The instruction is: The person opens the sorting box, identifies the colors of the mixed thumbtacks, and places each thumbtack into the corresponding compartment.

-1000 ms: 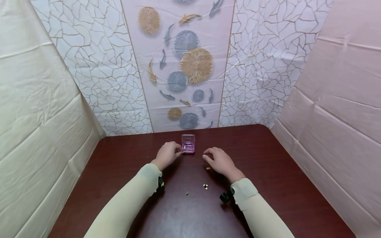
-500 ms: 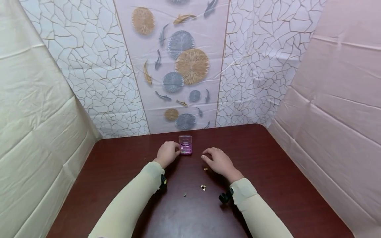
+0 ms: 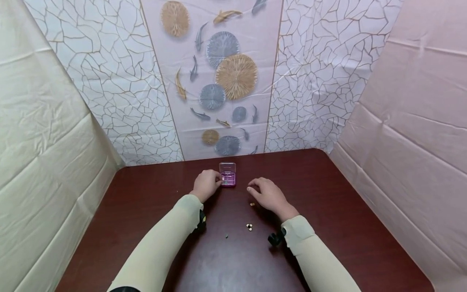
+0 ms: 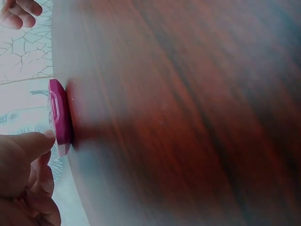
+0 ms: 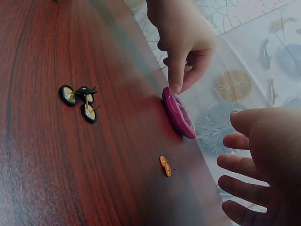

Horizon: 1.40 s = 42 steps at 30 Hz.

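A small pink compartment box [image 3: 228, 179] stands on the table with its clear lid raised. Small green bits lie in its front part. My left hand [image 3: 206, 184] is at the box's left side, thumb and curled fingers pinching its edge; the thumb [image 4: 35, 143] shows against the pink wall in the left wrist view. Any small item between those fingertips is hidden. My right hand [image 3: 268, 194] hovers to the right of the box, fingers loosely bent and apart, holding nothing. Below it lie two orange-gold discs with pins [image 5: 166, 165].
Nearer the front sits a cluster of black-rimmed studs with gold pins [image 5: 87, 99]. One tiny green piece [image 3: 226, 236] lies left of them. The dark red-brown table [image 3: 153, 227] ends at a patterned cloth [image 3: 226, 101] behind, with pale cloth at both sides.
The head view has shifted slightly. My left hand stays at the box's left edge, and the right hand keeps nearly the same place and pose.
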### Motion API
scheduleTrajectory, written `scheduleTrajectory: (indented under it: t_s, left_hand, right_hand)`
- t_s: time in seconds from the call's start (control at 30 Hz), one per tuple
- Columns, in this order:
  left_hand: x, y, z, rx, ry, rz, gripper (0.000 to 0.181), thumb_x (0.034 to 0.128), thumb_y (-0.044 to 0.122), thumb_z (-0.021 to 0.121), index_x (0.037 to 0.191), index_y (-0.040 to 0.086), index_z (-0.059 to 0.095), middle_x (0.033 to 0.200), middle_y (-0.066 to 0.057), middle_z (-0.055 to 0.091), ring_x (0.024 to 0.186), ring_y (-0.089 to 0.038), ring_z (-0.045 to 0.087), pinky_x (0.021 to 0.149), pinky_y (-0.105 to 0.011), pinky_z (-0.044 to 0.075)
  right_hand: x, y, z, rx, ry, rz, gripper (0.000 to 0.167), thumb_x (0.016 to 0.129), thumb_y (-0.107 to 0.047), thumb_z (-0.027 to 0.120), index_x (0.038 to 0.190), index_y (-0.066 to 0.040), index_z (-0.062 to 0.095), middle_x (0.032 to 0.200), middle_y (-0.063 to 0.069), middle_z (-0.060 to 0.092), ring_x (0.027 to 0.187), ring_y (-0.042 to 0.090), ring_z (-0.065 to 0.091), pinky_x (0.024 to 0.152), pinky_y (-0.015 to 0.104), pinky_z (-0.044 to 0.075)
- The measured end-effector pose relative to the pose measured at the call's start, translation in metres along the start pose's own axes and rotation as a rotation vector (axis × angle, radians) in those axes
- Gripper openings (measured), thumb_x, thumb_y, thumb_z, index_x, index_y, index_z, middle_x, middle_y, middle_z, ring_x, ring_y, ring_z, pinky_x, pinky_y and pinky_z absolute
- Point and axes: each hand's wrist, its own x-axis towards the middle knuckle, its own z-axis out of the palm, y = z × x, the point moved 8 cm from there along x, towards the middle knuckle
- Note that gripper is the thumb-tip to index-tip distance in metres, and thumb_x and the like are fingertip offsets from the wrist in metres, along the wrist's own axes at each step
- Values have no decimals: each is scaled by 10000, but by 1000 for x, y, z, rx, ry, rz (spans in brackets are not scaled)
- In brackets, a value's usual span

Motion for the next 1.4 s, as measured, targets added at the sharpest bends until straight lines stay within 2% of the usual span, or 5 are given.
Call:
scheduleTrajectory:
  t_s: [0.27, 0.53, 0.67, 0.93, 1.4]
  left_hand:
    - [-17, 7, -3, -49, -14, 139, 65, 1007, 265, 840, 1015, 204, 861, 930, 69, 750, 840, -112, 692, 778, -375, 606]
    - [-63, 45, -3, -117, -293, 510, 45, 1000, 247, 849, 972, 214, 841, 909, 156, 746, 803, -15, 668, 770, -277, 579]
    - [-89, 61, 0, -137, -415, 611, 107, 991, 240, 858, 894, 250, 813, 801, 204, 704, 705, 23, 629, 680, -213, 543]
    - [-127, 70, 11, -88, -506, 626, 203, 940, 379, 899, 815, 303, 758, 679, 248, 627, 615, 78, 581, 600, -160, 498]
    - [-135, 75, 13, -69, -490, 603, 156, 909, 172, 859, 821, 254, 759, 689, 230, 610, 630, 64, 567, 614, -151, 483]
  right_hand:
    - [-1, -1, -3, 2, 5, -11, 308, 1111, -363, 664, 1290, -137, 772, 1287, 67, 727, 1254, 306, 661, 1082, 547, 518]
    - [0, -4, -7, 17, 9, -2, 290, 1106, -358, 679, 1279, -145, 774, 1280, 71, 729, 1215, 302, 673, 1057, 544, 534]
    - [1, -8, -8, 17, 12, -11, 278, 1104, -345, 683, 1270, -143, 776, 1277, 73, 731, 1211, 306, 674, 1052, 549, 533]
    - [1, -14, -1, 9, 1, -23, 316, 1109, -360, 676, 1291, -122, 774, 1276, 75, 731, 1202, 301, 679, 1047, 544, 537]
    - [2, -16, 1, -5, 4, -21, 291, 1105, -360, 680, 1274, -143, 775, 1286, 71, 728, 1219, 297, 676, 1057, 544, 536]
